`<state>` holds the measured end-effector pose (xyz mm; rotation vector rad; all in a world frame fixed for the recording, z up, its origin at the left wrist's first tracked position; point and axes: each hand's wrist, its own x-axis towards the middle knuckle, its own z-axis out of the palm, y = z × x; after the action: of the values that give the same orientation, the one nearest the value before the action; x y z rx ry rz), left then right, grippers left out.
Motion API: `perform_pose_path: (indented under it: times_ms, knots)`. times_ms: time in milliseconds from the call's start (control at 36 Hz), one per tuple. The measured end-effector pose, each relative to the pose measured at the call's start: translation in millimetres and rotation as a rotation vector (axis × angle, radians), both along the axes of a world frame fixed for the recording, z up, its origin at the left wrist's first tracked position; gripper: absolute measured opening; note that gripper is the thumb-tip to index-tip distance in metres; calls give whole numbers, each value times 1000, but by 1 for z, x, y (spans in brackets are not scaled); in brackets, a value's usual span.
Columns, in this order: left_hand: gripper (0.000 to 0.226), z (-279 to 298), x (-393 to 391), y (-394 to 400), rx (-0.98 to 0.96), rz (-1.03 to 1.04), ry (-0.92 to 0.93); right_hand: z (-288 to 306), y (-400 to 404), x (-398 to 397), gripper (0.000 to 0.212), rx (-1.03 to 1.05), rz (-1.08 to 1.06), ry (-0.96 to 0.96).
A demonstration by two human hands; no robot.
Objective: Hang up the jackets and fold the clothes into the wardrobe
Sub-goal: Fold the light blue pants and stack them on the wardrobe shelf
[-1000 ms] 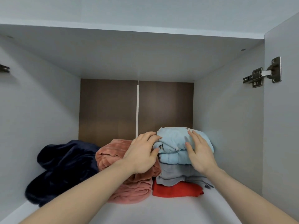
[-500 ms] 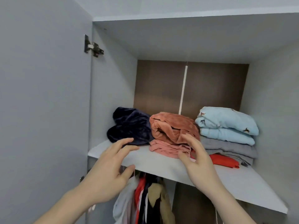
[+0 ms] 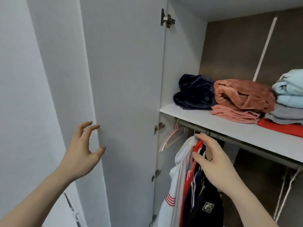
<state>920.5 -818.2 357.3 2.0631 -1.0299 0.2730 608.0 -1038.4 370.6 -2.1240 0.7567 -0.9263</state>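
left hand (image 3: 82, 154) nearest, fingers spread and loosely curled, holding nothing, just short of the open door's edge (image 3: 96, 112). right hand (image 3: 211, 163) fingers straight, apart, in front of hung jackets (image 3: 193, 182) under the rail (image 3: 229, 138); contact unclear. jackets prob light, soft, slidey, so grab at hanger/shoulder. folded clothes (image 3: 242, 99) on shelf (image 3: 213, 122) behind: soft, floppy, lift w/ both palms from under.

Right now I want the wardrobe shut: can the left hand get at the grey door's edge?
Probably yes: the left hand hovers open beside the grey door's edge, nothing between them.
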Motion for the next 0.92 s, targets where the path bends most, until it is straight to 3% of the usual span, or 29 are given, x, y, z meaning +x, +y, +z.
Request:
perform_pose_path:
  times_ms: [111, 222, 361, 444, 667, 917]
  knots:
    - [88, -3, 19, 14, 19, 42, 118, -12, 35, -4, 53, 7, 22, 41]
    - [94, -4, 34, 7, 54, -2, 233, -19, 59, -12, 55, 0, -35, 70]
    - [59, 0, 33, -15, -63, -199, 364, -21, 82, -24, 58, -16, -142, 90]
    - [46, -4, 35, -27, -150, -214, 453, -22, 95, -28, 58, -21, -190, 75]
    - [14, -12, 34, -31, -185, -159, 287, -31, 133, -39, 57, -17, -291, 35]
    - [18, -23, 1, -42, -151, -201, 176, -15, 146, -65, 54, -69, -308, 12]
